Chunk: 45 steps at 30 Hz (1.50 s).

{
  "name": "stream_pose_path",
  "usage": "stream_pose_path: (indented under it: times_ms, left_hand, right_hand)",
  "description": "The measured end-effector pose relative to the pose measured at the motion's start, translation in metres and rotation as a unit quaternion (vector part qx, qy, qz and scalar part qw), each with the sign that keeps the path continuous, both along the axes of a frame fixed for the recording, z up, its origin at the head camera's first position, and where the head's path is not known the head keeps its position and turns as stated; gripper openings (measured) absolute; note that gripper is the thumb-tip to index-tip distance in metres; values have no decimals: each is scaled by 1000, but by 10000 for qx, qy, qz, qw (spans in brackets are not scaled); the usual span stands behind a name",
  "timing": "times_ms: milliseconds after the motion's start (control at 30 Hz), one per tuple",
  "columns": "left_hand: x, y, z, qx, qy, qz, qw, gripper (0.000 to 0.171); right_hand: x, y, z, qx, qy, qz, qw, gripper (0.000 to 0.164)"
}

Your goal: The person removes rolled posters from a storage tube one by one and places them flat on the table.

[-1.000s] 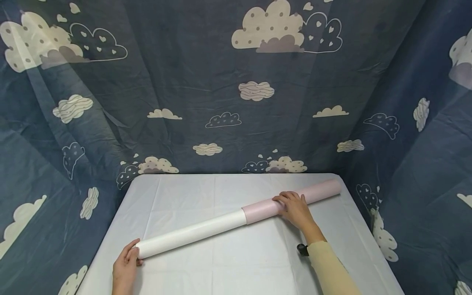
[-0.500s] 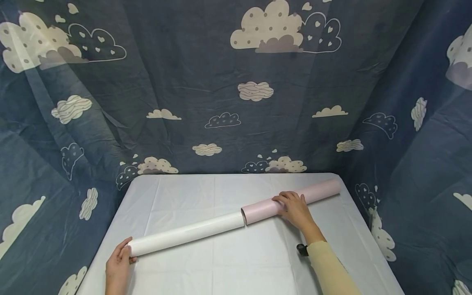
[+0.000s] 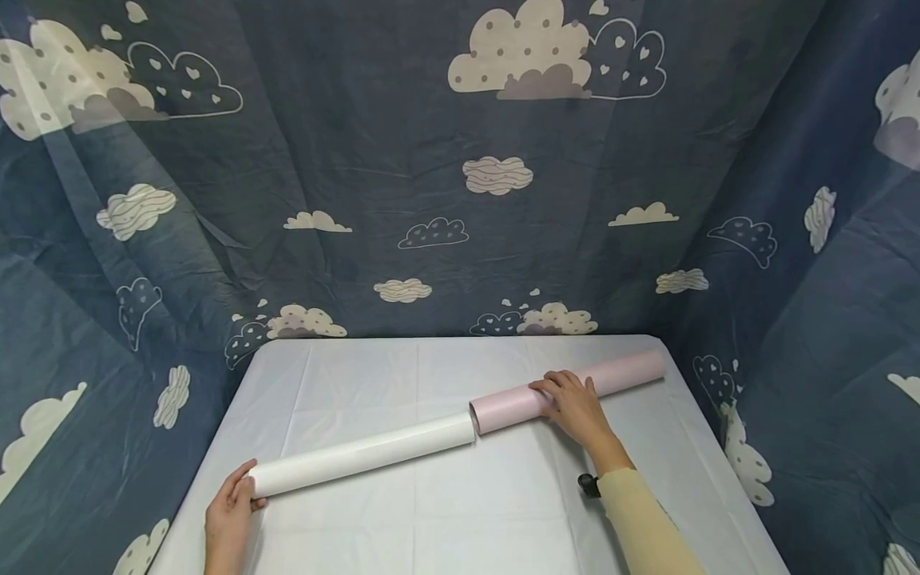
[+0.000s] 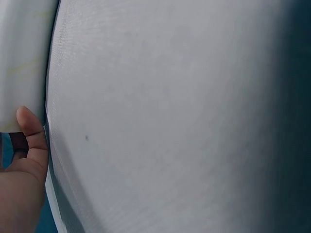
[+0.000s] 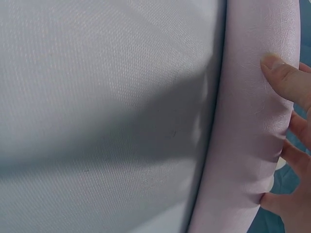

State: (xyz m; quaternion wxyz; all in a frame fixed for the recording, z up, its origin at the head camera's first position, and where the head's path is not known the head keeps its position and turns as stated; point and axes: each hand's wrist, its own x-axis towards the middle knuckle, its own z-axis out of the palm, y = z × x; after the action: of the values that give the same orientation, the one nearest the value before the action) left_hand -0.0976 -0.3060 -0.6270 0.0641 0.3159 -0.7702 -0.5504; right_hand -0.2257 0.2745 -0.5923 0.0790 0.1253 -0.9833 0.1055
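Observation:
A long white roll (image 3: 362,454), like wallpaper, lies slantwise on the white table. Faint yellow streaks show on its surface in the left wrist view. My left hand (image 3: 231,511) pinches its near left end, thumb (image 4: 30,121) over the edge. Beyond the roll's far end, a pink roll (image 3: 621,374) with a textured skin continues the same line, its hollow end facing the white one. The two ends sit close together. My right hand (image 3: 575,406) grips the pink roll around its middle, its fingers and thumb (image 5: 282,75) pressing slight dents into the skin.
White cloth covers the table (image 3: 431,519), which has rounded back corners. Dark blue cloud-print curtains (image 3: 431,160) hang behind it and on both sides. A small black object (image 3: 589,485) sits at my right wrist, beside the cream sleeve (image 3: 643,519).
My left hand has drawn the white roll leftward out of the pink roll's end, so the pink roll's opening now shows. The right hand and pink roll have stayed in place.

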Motion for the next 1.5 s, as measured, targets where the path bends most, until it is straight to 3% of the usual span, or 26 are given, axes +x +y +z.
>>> stream_pose_path:
  times_ms: [333, 833, 1500]
  left_hand:
    - [1, 1, -1, 135, 63, 66, 9999, 42]
    - [1, 0, 2, 36, 10, -35, 10000, 43]
    - [1, -3, 0, 68, 61, 53, 9999, 41]
  right_hand:
    - [4, -5, -4, 34, 117, -226, 9997, 50]
    - [5, -15, -4, 114, -222, -873, 9959, 54]
    - [9, -27, -1, 215, -496, -1263, 9905, 55]
